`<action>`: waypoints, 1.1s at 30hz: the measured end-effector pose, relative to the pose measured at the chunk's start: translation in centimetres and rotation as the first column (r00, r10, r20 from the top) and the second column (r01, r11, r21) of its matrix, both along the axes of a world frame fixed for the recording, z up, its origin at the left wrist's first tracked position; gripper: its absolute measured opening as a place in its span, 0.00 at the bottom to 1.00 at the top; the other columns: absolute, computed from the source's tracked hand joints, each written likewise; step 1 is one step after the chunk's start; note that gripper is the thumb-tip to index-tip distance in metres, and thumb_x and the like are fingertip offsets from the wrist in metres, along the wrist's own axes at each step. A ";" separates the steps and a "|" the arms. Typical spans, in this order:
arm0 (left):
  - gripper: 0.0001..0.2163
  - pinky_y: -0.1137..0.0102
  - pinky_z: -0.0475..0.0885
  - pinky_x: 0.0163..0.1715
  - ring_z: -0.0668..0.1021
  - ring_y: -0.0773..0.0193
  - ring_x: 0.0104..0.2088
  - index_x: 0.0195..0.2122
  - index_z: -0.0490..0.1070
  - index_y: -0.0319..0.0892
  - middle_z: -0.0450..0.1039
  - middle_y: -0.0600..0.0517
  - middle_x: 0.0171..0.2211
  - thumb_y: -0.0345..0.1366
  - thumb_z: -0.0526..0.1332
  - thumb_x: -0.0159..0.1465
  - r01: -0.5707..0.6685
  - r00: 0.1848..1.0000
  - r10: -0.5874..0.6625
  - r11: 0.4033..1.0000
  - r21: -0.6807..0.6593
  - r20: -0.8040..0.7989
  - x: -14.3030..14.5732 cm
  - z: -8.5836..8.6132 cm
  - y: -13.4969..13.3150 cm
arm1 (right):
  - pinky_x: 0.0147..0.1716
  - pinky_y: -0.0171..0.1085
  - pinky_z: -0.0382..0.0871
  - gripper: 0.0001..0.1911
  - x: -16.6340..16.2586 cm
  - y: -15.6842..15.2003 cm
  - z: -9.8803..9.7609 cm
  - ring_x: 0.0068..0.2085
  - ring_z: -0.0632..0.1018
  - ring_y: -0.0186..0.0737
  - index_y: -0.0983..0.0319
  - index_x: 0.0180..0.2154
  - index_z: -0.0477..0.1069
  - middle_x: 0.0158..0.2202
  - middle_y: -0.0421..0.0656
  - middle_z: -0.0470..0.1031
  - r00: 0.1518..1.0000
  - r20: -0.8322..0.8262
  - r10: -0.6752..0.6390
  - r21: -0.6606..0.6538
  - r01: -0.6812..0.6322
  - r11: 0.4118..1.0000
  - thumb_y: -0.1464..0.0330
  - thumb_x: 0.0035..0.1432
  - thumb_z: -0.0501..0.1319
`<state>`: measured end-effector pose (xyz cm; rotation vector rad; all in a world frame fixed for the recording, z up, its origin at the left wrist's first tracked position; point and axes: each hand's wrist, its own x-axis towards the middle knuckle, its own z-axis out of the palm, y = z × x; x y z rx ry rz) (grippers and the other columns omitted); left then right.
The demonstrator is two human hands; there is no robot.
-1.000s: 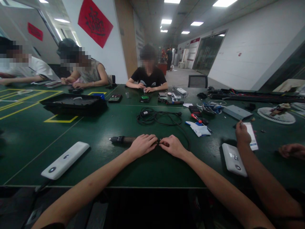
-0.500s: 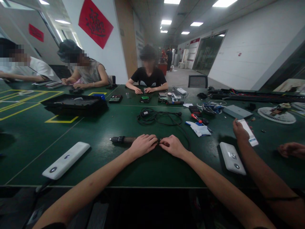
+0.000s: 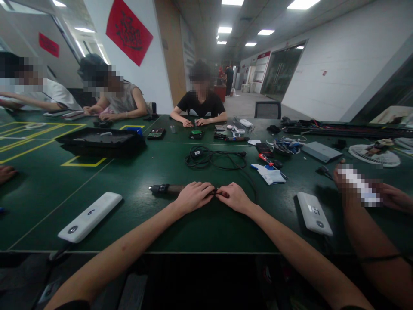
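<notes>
An electric screwdriver (image 3: 174, 189) lies on the green table in front of me, its black nose pointing left. My left hand (image 3: 195, 196) is closed over the rear of its body. At the tool's tail end, my right hand (image 3: 235, 198) pinches the end of a black power cable (image 3: 250, 177). The fingertips of both hands nearly meet, and they hide the joint between cable and tool. From there the cable runs back to a coiled heap with a small black box (image 3: 197, 153) on it.
White power banks lie at left (image 3: 90, 217) and right (image 3: 313, 212). A black tray (image 3: 101, 144) stands back left. A red screwdriver (image 3: 266, 160) and blue-white packet (image 3: 271, 175) lie right of the coil. A co-worker's hands hold a phone (image 3: 361, 185) at right; others sit across.
My hands and the electric screwdriver stay almost still. The co-worker's phone at right has moved further right, with a second hand now at it. Another person's hand has appeared at the left edge.
</notes>
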<state>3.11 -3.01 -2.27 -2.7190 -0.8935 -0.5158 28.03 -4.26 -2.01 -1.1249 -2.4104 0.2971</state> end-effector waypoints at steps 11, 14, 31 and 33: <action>0.12 0.63 0.71 0.45 0.79 0.59 0.46 0.55 0.69 0.48 0.74 0.48 0.54 0.43 0.54 0.75 -0.006 0.999 0.006 1.000 0.008 -0.033 0.0 0.1 0.0 | 0.45 0.39 0.64 0.06 0.1 -0.1 0.1 0.34 0.78 0.37 0.59 0.45 0.78 0.32 0.39 0.79 1.000 -0.007 0.003 -0.011 -0.003 1.000 0.65 0.68 0.64; 0.13 0.63 0.71 0.46 0.79 0.58 0.47 0.56 0.68 0.47 0.74 0.47 0.54 0.44 0.55 0.75 -0.016 1.000 0.016 1.000 0.000 -0.018 0.0 0.1 -0.1 | 0.45 0.39 0.64 0.06 0.1 -0.1 0.1 0.34 0.78 0.37 0.59 0.45 0.78 0.32 0.39 0.79 1.000 -0.006 0.003 -0.013 -0.003 1.000 0.65 0.68 0.64; 0.13 0.63 0.71 0.47 0.79 0.59 0.48 0.56 0.69 0.48 0.73 0.48 0.57 0.43 0.54 0.75 -0.013 0.999 0.014 1.000 0.016 -0.038 0.2 -0.1 0.0 | 0.43 0.38 0.62 0.06 0.1 -0.1 0.0 0.33 0.77 0.36 0.60 0.43 0.78 0.32 0.39 0.79 1.000 -0.006 0.005 0.000 -0.005 1.000 0.66 0.68 0.64; 0.13 0.62 0.71 0.47 0.79 0.58 0.48 0.57 0.69 0.47 0.73 0.48 0.57 0.44 0.54 0.75 -0.021 0.999 0.021 1.000 0.008 -0.037 0.1 -0.1 -0.1 | 0.43 0.38 0.62 0.05 0.1 -0.1 -0.1 0.33 0.77 0.36 0.60 0.42 0.77 0.32 0.39 0.79 1.000 -0.003 0.005 0.008 -0.005 1.000 0.66 0.68 0.65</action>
